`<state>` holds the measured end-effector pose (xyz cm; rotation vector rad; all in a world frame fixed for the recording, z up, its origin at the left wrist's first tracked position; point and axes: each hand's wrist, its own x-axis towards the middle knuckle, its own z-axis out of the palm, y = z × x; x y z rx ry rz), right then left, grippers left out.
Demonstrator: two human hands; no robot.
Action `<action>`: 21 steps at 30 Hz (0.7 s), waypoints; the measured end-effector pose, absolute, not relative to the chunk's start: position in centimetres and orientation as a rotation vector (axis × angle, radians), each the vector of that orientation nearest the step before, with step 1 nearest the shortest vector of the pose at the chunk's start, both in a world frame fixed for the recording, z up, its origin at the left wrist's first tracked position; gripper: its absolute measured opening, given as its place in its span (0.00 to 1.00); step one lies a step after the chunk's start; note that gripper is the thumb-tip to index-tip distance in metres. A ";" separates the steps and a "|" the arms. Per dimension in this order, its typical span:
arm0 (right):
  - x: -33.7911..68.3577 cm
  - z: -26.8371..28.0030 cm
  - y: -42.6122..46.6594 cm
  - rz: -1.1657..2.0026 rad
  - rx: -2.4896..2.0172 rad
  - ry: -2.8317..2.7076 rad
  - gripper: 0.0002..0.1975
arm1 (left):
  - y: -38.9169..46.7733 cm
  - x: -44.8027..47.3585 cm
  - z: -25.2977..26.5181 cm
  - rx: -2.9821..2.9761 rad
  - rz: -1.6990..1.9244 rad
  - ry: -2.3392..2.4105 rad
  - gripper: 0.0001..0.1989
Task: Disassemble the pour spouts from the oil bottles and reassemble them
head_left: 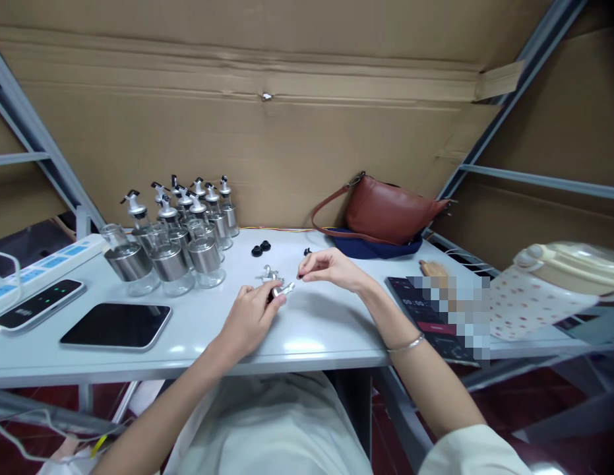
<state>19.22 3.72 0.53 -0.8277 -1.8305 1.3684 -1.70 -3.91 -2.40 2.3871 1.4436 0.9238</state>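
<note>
In my left hand (pixel 252 316) is a silver pourer spout (pixel 287 288), gripped between thumb and fingers above the middle of the white table. My right hand (pixel 329 269) is just right of it, fingertips pinched on a tiny dark piece (pixel 299 276) too small to name. More silver spout parts (pixel 270 273) lie on the table behind my left hand. Two black round stoppers (pixel 258 251) sit farther back, and a small black part (pixel 307 251) lies behind my right hand. Several glass bottles with steel bands (pixel 171 269) stand at the left, most topped with spouts, the front ones without.
A black-topped scale (pixel 117 325) and a power strip (pixel 49 267) lie on the left. A brown bag (pixel 386 211) rests at the back right. Farther right are a phone showing a timer (pixel 410 303) and a spotted cream-lidded container (pixel 529 297). Cardboard (pixel 287 145) walls the back.
</note>
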 end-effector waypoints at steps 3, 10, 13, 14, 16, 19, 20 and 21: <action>20.0 0.7 4.1 1.256 -0.921 -1.873 0.10 | -3.9 -1.7 -2.6 2.448 0.957 1.464 0.14; 21.9 -0.1 5.8 1.020 -1.114 -1.945 0.12 | -3.8 -1.7 -3.1 2.549 0.968 1.446 0.14; 23.1 -0.4 6.6 0.730 -1.273 -1.972 0.09 | -3.7 -1.8 -3.2 2.579 0.970 1.445 0.14; 23.5 -0.4 6.8 0.598 -1.356 -2.009 0.08 | -3.7 -1.8 -3.3 2.586 0.963 1.444 0.14; 24.1 -0.5 7.0 0.406 -1.517 -2.085 0.05 | -3.7 -1.8 -3.3 2.595 0.944 1.441 0.14; 24.4 -0.8 7.2 0.406 -1.643 -2.152 0.03 | -3.8 -1.8 -3.2 2.597 0.920 1.431 0.14; 24.3 -0.9 7.2 0.427 -1.661 -2.163 0.04 | -3.8 -1.8 -3.2 2.597 0.915 1.429 0.14; 24.2 -1.1 7.2 0.433 -1.680 -2.173 0.04 | -3.8 -1.7 -3.2 2.597 0.909 1.429 0.14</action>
